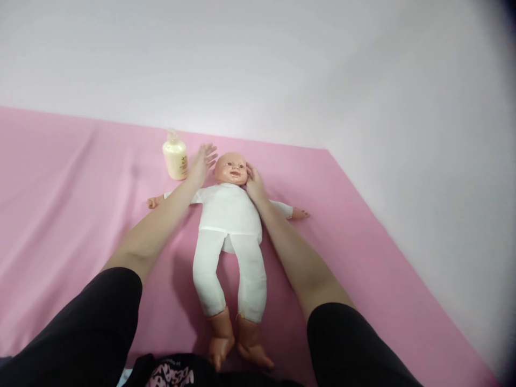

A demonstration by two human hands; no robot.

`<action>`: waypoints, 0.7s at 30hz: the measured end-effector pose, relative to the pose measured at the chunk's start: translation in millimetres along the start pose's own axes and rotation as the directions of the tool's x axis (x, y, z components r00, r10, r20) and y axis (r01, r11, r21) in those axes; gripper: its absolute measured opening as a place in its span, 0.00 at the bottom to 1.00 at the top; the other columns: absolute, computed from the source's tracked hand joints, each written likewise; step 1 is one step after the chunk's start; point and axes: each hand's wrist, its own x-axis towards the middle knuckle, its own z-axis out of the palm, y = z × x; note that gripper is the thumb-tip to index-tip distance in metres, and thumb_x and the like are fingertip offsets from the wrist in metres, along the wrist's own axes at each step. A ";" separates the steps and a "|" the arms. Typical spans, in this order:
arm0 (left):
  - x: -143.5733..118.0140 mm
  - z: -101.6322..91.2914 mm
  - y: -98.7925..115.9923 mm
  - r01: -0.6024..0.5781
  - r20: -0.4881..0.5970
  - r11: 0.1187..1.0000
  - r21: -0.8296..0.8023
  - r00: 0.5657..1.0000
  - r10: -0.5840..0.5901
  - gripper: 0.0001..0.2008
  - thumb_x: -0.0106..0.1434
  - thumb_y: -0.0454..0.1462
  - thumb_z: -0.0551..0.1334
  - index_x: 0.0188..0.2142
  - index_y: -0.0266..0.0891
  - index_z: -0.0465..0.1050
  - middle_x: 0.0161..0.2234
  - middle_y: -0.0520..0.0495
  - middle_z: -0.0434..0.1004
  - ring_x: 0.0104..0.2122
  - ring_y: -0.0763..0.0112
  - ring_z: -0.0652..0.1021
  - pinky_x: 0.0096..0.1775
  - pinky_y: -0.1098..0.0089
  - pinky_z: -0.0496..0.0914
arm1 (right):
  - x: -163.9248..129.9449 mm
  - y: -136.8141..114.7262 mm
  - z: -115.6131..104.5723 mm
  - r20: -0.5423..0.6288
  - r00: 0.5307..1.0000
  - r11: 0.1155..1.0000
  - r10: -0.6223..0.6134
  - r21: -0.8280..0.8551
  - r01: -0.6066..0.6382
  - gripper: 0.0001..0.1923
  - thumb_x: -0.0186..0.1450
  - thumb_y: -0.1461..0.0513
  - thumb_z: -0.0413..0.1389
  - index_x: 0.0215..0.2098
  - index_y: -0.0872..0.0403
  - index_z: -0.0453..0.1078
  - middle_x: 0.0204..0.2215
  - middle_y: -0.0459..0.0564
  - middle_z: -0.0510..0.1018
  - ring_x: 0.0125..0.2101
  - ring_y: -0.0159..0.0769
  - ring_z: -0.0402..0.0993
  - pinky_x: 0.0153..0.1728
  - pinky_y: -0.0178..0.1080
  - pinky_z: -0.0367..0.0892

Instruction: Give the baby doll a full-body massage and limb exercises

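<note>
Doll [230,215] lay face-up; right hand [253,181] cupped its cheek, left hand [202,161] hovered spread open beside lotion bottle [174,157].

The baby doll [229,215] is lying there showing two finishes: its head, hands and feet are looking like smooth moulded plastic with a faint sheen, while its body is wearing soft white cloth, matt and slightly wrinkled at the waist and ankles. The pink sheet [72,183] under it is reading as thin woven fabric, matt, creasing in long shallow folds (most of them on the left). The lotion bottle [175,158] is gleaming like glossy cream plastic with a small printed label. The person's sleeves [100,322] are looking like dull black knit cloth, and the wall [282,64] is showing as flat, matt white.
</note>
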 end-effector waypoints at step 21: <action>-35.4 32.0 89.5 -0.126 0.025 0.967 -0.221 0.991 0.135 0.21 0.75 0.53 0.55 0.42 0.40 0.76 0.44 0.44 0.81 0.54 0.58 0.81 0.61 0.55 0.73 | -52.6 -82.7 22.8 0.228 0.881 0.808 -0.414 -0.355 0.471 0.22 0.74 0.46 0.48 0.57 0.42 0.74 0.65 0.46 0.73 0.71 0.50 0.59 0.77 0.56 0.44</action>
